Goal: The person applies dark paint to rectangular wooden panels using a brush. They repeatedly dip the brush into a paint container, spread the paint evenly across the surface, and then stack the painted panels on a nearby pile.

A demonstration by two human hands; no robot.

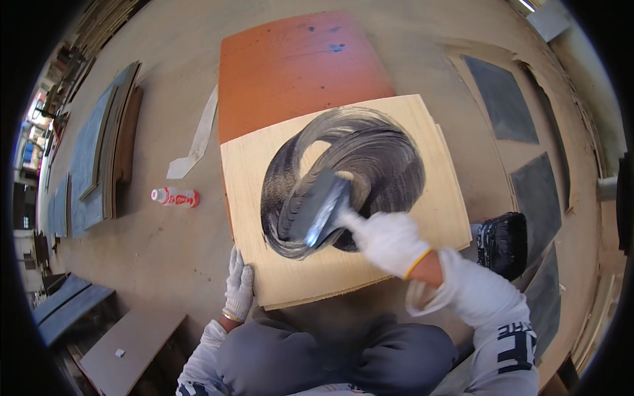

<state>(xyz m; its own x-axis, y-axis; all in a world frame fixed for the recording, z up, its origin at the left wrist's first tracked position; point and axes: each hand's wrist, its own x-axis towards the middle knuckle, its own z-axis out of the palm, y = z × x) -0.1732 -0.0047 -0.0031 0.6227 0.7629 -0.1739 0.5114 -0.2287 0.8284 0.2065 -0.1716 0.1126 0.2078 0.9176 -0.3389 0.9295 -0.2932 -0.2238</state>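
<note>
1. Head view: wide scraper rests on black smears across the pale board, which lies before the person's knees.
2. Right hand: gloved fingers closed round the scraper handle; motion-blurred.
3. Left hand: fingers close together, fairly straight, at the board's near-left corner; cannot tell whether they grip it.
4. Risk, judged: a hard sideways push could slide the board over the orange sheet if the left hand bears lightly.
5. Outward: black container right; bottle left.
</note>
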